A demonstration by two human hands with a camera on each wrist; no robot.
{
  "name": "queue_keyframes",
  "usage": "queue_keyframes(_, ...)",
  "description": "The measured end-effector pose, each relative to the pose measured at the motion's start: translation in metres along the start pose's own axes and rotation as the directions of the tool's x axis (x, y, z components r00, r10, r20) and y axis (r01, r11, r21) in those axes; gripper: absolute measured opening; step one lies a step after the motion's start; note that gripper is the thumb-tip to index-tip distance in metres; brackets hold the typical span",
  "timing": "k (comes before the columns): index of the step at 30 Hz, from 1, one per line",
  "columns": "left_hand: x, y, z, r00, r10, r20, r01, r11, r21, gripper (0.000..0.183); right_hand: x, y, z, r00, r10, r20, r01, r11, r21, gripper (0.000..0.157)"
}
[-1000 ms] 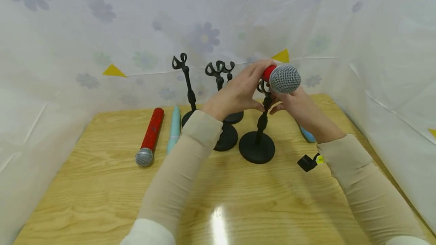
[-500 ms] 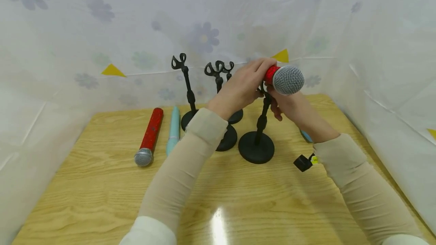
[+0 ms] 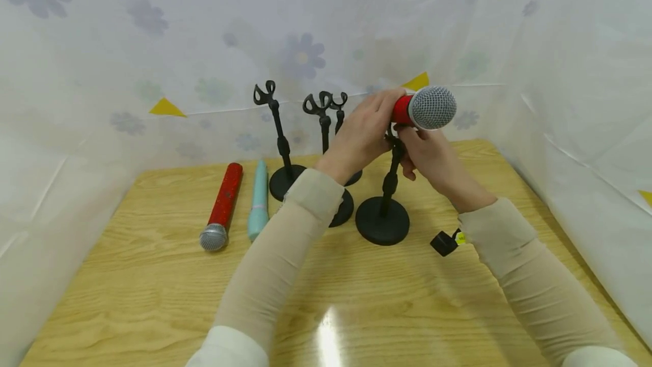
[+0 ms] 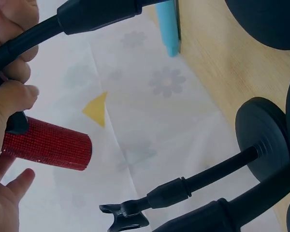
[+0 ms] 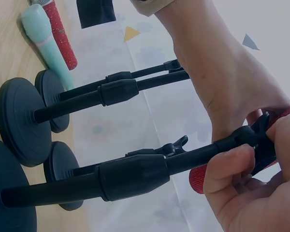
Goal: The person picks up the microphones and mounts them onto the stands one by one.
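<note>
In the head view, my left hand grips a red microphone with a silver mesh head pointing right. The microphone lies over the top of a black desk microphone stand. My right hand holds this stand by its clip and upper pole, just under the microphone. Up close in the right wrist view, the right thumb and fingers pinch around the black clip, with the red glittery handle behind. The handle's tail sticks out past the clip in the left wrist view.
Several more black stands with bare clips stand behind the left forearm. Left of them lie another red microphone and a pale turquoise microphone. A small black piece with a yellow label lies by the right sleeve. White floral sheeting surrounds the wooden table.
My right fingers have closed in around the stand's clip, and my left thumb has left the pole. The microphone head has shifted slightly right and up. The right forearm has moved inward.
</note>
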State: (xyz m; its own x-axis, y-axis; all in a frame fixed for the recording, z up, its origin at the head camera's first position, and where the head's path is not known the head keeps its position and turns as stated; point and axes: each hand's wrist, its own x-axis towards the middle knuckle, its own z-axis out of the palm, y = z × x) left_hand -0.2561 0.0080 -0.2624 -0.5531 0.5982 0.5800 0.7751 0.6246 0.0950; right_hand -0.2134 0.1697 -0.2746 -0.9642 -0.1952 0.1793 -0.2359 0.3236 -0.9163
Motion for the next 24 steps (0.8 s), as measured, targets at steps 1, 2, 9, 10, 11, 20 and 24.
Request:
queue_keyframes(1, 0.0, 0.0, 0.0, 1.0, -0.004, 0.005, 0.004, 1.0, 0.005, 0.073, 0.0, 0.0, 0.0, 1.0, 0.0, -0.009, 0.0, 1.0, -0.001, 0.029)
queue_keyframes(2, 0.0, 0.0, -0.001, 1.0, -0.007, 0.01, 0.007, 1.0, 0.008, 0.073, 0.0, 0.0, 0.0, 1.0, 0.005, -0.018, -0.005, 1.0, -0.002, 0.029)
queue_keyframes(9, 0.002, -0.002, -0.003, 0.998, -0.02, 0.052, 0.02, 1.0, 0.004, 0.075, -0.001, 0.001, 0.001, 1.0, 0.01, -0.028, -0.009, 1.0, 0.021, 0.04)
queue_keyframes(10, 0.002, -0.002, -0.003, 0.998, -0.022, 0.058, 0.022, 1.0, -0.003, 0.075, -0.001, 0.001, 0.001, 1.0, 0.004, -0.027, -0.003, 1.0, 0.028, 0.042)
queue_keyframes(11, 0.002, -0.003, -0.003, 0.998, -0.022, 0.059, 0.023, 1.0, -0.015, 0.074, -0.002, 0.001, 0.002, 1.0, -0.004, -0.025, 0.005, 0.999, 0.038, 0.043)
queue_keyframes(20, 0.002, -0.003, -0.004, 0.994, -0.039, 0.102, 0.05, 0.993, -0.111, 0.07, -0.003, 0.001, -0.008, 0.996, -0.041, 0.078, 0.03, 0.989, 0.141, 0.046)
queue_keyframes(24, 0.002, -0.005, -0.006, 0.987, -0.063, 0.145, 0.082, 0.988, -0.131, 0.07, -0.006, 0.0, -0.024, 0.976, -0.01, 0.217, -0.028, 0.985, 0.17, 0.044)
